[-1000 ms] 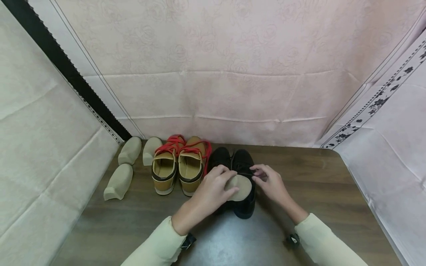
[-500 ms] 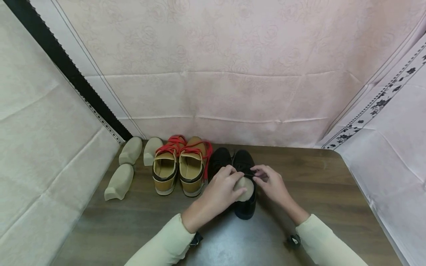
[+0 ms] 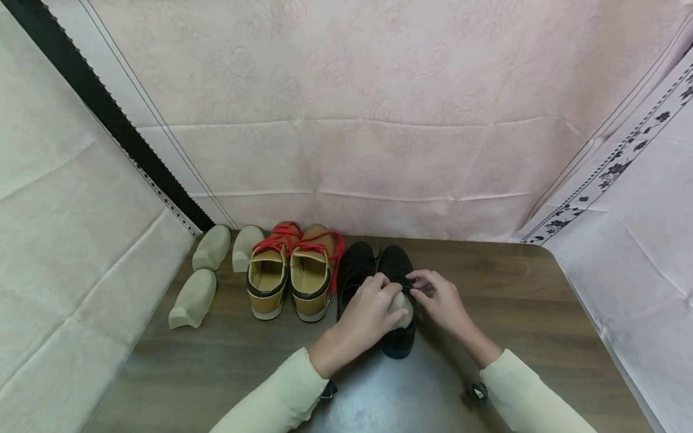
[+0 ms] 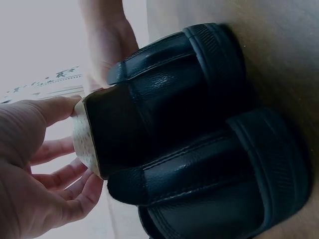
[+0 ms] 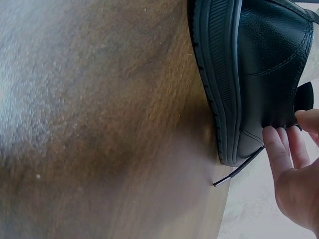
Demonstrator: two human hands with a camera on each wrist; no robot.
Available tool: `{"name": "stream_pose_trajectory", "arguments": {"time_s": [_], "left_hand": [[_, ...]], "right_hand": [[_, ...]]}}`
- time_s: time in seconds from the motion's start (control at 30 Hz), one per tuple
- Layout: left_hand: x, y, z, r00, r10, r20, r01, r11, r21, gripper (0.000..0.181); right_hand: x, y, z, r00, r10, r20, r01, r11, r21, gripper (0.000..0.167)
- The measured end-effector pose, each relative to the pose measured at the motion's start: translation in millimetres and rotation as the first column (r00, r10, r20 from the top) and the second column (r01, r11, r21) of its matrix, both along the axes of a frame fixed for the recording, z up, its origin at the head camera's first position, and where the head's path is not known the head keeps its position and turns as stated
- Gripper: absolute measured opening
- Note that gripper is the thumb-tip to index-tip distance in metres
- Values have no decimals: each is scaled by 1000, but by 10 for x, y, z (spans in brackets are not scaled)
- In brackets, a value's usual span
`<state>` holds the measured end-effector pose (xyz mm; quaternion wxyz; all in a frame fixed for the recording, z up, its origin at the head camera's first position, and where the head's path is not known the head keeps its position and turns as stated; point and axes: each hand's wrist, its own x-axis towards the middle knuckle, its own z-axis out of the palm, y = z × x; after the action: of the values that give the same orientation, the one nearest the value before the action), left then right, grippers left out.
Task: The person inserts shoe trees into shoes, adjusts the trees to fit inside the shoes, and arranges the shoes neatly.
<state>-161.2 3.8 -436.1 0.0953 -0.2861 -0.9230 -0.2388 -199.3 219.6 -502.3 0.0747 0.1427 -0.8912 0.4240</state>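
Two black shoes (image 3: pixel 397 346) stand side by side, toes toward the wall. My left hand (image 3: pixel 365 316) grips a beige shoe form (image 3: pixel 402 307) at the opening of the right-hand one. In the left wrist view, the thumb and fingers of the left hand (image 4: pixel 35 164) hold the pale end of the form (image 4: pixel 85 142), beside the shoe heels (image 4: pixel 271 164). My right hand (image 3: pixel 441 300) pinches the tongue area of that shoe. The right wrist view has the right hand (image 5: pixel 296 181) with fingertips against the shoe's side (image 5: pixel 269 94) and thumb by the tongue (image 5: pixel 304 97).
Left of the black shoes stands a tan pair (image 3: pixel 266 300) with red laces (image 3: pixel 278 237). Several more beige forms (image 3: pixel 193 297) lie farther left on the wooden surface (image 3: pixel 487 276). Pale cloth (image 3: pixel 346 156) hangs behind. A black lace end (image 5: pixel 239 167) hangs beside the shoe.
My left hand has moved right with the beige form, from over the gap between the black shoes to the right-hand shoe's opening. The right hand has barely moved.
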Motion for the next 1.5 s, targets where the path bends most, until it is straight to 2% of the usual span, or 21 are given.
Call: {"name": "stream_pose_trajectory", "arguments": {"time_s": [0.13, 0.5, 0.83, 0.9, 1.0, 1.1, 1.27, 1.4, 1.5], "left_hand": [[-18, 23, -45, 1000, 14, -20, -14, 1000, 12, 41], [-40, 49, -92, 1000, 18, -19, -17, 999, 36, 43], [-76, 43, -134, 1000, -29, 4, 29, 999, -41, 48], [-94, 29, -111, 999, -44, 23, 45, 998, -47, 46], [-129, 3, -66, 994, -71, 88, 75, 996, -41, 44], [-160, -22, -16, 981, -93, 172, 101, 994, -39, 42], [-208, -49, 38, 955, -102, 277, 119, 992, -45, 38], [-238, -23, 16, 951, -110, 290, 122, 992, -23, 30], [-244, 4, -35, 961, -114, 252, 125, 992, -27, 24]], "right_hand": [[-6, 2, -7, 1000, 3, 9, -3, 1000, 1, 30], [-8, 9, -4, 1000, 0, 14, 0, 1000, 3, 31], [-2, 3, 20, 999, -6, 49, 6, 1000, 10, 29], [-3, 4, 18, 999, -8, 49, 8, 1000, 7, 29], [-5, 4, 9, 999, -4, 41, 3, 1000, 8, 30], [-6, -1, 13, 999, -2, 42, 2, 1000, 10, 30], [-20, -5, 17, 999, 1, 54, -1, 1000, 3, 29], [-27, 1, 5, 999, -7, 54, 7, 1000, 8, 29], [-29, -1, -4, 999, -5, 42, 4, 1000, 6, 30]]}}
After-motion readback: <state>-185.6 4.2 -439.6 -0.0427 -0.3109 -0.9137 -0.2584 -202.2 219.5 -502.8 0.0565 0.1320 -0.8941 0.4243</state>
